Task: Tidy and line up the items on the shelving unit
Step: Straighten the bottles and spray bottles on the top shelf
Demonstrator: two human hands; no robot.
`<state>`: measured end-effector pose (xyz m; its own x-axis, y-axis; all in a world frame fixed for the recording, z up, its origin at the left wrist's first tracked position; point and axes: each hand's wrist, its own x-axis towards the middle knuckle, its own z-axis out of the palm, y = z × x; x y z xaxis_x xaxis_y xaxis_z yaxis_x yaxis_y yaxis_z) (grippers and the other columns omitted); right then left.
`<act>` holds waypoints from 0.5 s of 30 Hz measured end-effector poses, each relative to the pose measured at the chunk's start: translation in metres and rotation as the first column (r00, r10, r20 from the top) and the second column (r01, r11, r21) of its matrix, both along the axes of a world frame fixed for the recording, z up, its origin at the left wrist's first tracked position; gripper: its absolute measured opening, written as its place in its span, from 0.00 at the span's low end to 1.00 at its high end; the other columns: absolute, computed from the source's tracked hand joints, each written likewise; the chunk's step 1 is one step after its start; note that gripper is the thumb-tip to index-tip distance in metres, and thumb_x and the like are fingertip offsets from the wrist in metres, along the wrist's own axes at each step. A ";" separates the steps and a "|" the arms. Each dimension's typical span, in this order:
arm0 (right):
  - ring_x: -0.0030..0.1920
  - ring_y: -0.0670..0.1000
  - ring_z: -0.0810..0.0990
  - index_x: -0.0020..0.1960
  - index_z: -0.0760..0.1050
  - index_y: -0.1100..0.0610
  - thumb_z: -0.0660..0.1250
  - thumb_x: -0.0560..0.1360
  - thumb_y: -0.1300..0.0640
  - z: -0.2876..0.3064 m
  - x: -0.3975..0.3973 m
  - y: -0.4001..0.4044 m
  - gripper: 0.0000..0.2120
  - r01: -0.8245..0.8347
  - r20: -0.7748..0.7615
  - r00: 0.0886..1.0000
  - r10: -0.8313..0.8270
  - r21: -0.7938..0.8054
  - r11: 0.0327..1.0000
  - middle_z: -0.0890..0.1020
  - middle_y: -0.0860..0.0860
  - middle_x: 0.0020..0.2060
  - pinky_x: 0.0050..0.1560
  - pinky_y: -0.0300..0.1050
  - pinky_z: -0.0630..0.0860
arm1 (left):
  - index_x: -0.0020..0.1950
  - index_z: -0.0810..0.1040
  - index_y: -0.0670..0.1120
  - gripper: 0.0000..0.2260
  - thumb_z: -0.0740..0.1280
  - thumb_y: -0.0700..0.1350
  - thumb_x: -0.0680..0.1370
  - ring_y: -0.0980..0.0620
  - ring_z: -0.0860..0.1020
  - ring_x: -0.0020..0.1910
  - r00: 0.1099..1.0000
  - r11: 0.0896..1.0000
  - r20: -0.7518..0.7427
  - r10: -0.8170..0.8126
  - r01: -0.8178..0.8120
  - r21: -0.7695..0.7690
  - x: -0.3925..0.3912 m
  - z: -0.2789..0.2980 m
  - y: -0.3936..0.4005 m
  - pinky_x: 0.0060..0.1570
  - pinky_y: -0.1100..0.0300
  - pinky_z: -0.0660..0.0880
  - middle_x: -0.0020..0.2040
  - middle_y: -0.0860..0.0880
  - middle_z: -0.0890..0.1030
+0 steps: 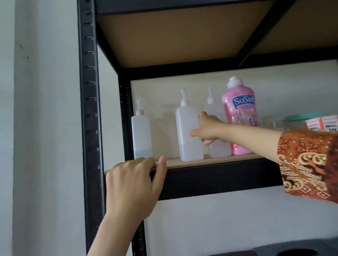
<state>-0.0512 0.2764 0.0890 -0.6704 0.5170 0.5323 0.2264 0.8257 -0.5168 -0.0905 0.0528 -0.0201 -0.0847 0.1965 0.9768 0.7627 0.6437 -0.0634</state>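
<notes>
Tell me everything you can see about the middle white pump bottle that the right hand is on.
The middle pump bottle is tall, square-sided, translucent white plastic with a white pump on top. It stands upright near the front edge of the wooden shelf, between two similar bottles. A low level of clear liquid shows near its base. The right hand grips its right side, thumb across the front.
</notes>
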 end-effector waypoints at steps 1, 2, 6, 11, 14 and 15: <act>0.53 0.57 0.80 0.71 0.58 0.61 0.66 0.75 0.53 -0.001 -0.003 0.001 0.30 -0.009 0.035 0.999 0.010 -0.043 0.999 0.73 0.58 0.60 0.49 0.51 0.82 | 0.26 0.60 0.50 0.22 0.51 0.57 0.79 0.53 0.61 0.19 1.000 1.000 -0.001 0.001 -0.001 -0.003 0.001 0.000 0.000 0.24 0.64 0.46 0.20 0.54 0.64; 0.52 0.58 0.81 0.70 0.61 0.61 0.67 0.75 0.52 -0.002 -0.008 0.003 0.28 -0.005 0.077 0.997 0.009 -0.060 0.998 0.74 0.59 0.61 0.49 0.52 0.82 | 0.26 0.60 0.50 0.22 0.51 0.57 0.79 0.53 0.60 0.19 1.000 1.000 -0.003 0.004 -0.004 -0.007 0.001 0.000 0.000 0.24 0.64 0.45 0.20 0.54 0.63; 0.49 0.57 0.83 0.69 0.62 0.60 0.67 0.75 0.49 -0.006 -0.022 0.003 0.28 0.018 0.181 0.983 -0.004 -0.076 0.997 0.76 0.60 0.59 0.53 0.55 0.80 | 0.26 0.60 0.50 0.22 0.52 0.56 0.79 0.53 0.59 0.19 1.000 1.000 -0.011 -0.007 0.007 -0.006 -0.001 0.000 -0.001 0.24 0.65 0.46 0.20 0.54 0.63; 0.50 0.59 0.83 0.68 0.62 0.59 0.67 0.76 0.53 -0.010 -0.046 -0.003 0.25 -0.065 0.156 0.984 0.081 -0.109 0.992 0.72 0.58 0.62 0.55 0.61 0.78 | 0.25 0.61 0.50 0.23 0.52 0.56 0.79 0.53 0.59 0.19 0.999 0.999 -0.007 -0.035 0.035 0.003 -0.002 0.000 0.000 0.24 0.65 0.47 0.20 0.54 0.63; 0.49 0.58 0.83 0.70 0.61 0.59 0.65 0.78 0.54 -0.013 -0.066 -0.009 0.25 -0.088 0.186 0.977 0.107 -0.107 0.990 0.72 0.59 0.63 0.48 0.52 0.82 | 0.25 0.63 0.50 0.23 0.52 0.57 0.79 0.55 0.60 0.19 0.999 0.999 -0.011 -0.044 0.044 0.007 -0.006 -0.002 0.001 0.23 0.65 0.49 0.20 0.54 0.64; 0.48 0.57 0.84 0.71 0.60 0.59 0.64 0.78 0.53 -0.014 -0.073 -0.010 0.26 -0.075 0.203 0.975 0.093 -0.091 0.993 0.72 0.60 0.63 0.48 0.50 0.82 | 0.25 0.63 0.50 0.24 0.52 0.57 0.79 0.55 0.60 0.19 0.999 0.999 -0.014 -0.045 0.045 0.009 -0.007 -0.002 0.002 0.23 0.65 0.50 0.20 0.54 0.64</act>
<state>-0.1239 0.2667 0.0746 -0.8044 0.4901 0.3358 0.2671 0.8032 -0.5325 -0.0972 0.0543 -0.0223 -0.0621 0.1910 0.9796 0.7898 0.6095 -0.0688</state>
